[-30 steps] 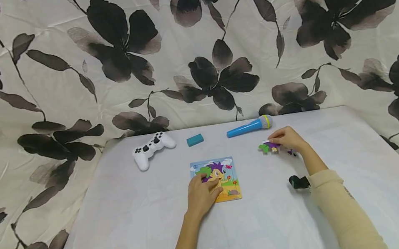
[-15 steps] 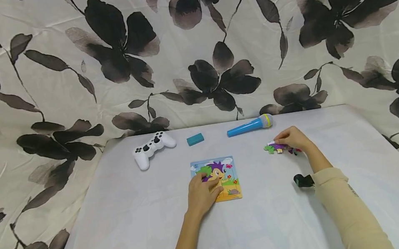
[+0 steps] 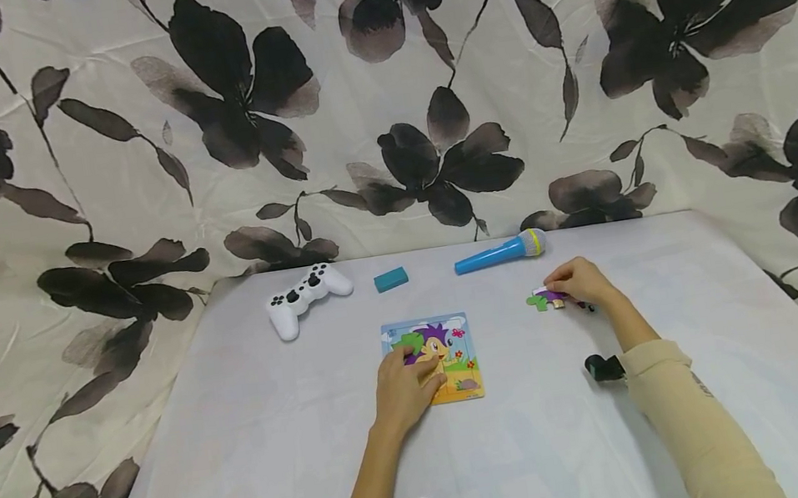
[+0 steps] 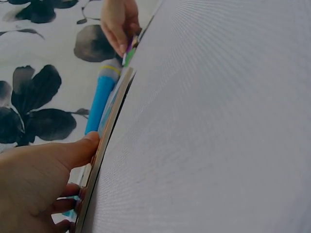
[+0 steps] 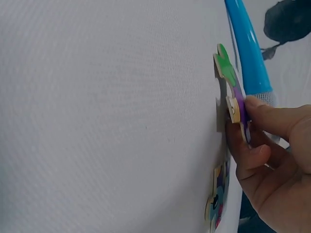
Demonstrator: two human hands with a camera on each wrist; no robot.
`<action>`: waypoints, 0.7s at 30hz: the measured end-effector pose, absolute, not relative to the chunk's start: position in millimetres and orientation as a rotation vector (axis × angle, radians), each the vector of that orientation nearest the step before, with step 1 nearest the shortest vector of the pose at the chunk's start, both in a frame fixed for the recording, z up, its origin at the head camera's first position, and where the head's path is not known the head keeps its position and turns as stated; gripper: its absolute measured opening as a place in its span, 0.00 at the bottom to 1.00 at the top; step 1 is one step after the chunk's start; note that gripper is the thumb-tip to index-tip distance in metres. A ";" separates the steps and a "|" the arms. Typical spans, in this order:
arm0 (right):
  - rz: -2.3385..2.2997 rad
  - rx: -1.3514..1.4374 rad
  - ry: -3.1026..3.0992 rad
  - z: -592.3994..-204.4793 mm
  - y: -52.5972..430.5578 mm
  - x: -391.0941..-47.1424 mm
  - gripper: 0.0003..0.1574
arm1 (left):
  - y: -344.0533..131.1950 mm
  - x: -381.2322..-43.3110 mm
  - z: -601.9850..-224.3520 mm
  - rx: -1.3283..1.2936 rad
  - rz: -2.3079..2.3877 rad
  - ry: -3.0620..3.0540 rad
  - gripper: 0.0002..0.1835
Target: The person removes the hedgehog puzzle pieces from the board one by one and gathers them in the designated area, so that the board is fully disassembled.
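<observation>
A square hedgehog picture puzzle (image 3: 464,362) lies flat on the white table. My left hand (image 3: 404,390) rests on its left part with relaxed fingers, hiding some of the picture; in the left wrist view the thumb (image 4: 82,148) touches the board's face. To the right, my right hand (image 3: 581,281) pinches a green and purple puzzle piece (image 5: 226,69) between thumb and fingers. A shadow beside that piece suggests it is slightly off the table. Another puzzle piece (image 5: 217,194), dark and multicoloured, lies below this hand, mostly hidden in the head view.
Along the table's back edge lie a white game controller (image 3: 307,296), a teal block (image 3: 391,279) and a blue toy microphone (image 3: 498,253). The microphone is just behind the right hand. A flowered cloth (image 3: 337,122) hangs behind the table (image 3: 247,471).
My right hand with the puzzle piece shifted slightly right, then a little back left, covering more of the loose piece. My left hand has stayed on the puzzle.
</observation>
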State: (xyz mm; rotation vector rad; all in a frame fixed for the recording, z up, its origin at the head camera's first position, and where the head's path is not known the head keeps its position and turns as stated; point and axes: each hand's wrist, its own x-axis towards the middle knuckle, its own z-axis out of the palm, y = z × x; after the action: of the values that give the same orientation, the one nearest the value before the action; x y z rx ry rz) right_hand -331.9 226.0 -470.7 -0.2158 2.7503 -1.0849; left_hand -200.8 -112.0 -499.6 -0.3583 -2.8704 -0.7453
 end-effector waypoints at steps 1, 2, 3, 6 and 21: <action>-1.070 -0.210 2.757 -470.6 225.1 -331.7 0.15 | -111.9 -200.5 -499.5 -0.358 -0.747 -2.870 0.19; -1.065 -0.205 2.755 -470.0 224.2 -331.3 0.15 | -111.8 -200.2 -499.4 -0.357 -0.747 -2.871 0.19; -1.055 -0.202 2.758 -469.1 223.4 -330.7 0.15 | -111.7 -199.9 -499.3 -0.356 -0.748 -2.870 0.19; -1.032 -0.206 2.770 -467.3 221.9 -329.4 0.14 | -111.4 -199.4 -499.4 -0.351 -0.739 -2.877 0.19; -1.075 -0.267 2.828 -466.4 219.6 -322.3 0.15 | -109.2 -195.8 -501.9 -0.347 -0.719 -2.862 0.19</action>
State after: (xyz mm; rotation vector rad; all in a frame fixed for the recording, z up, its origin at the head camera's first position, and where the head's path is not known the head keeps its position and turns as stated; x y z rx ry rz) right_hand -322.3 219.6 -466.4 -0.2665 2.8282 -1.0750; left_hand -195.8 -109.2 -501.9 -0.3473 -2.8624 -0.7192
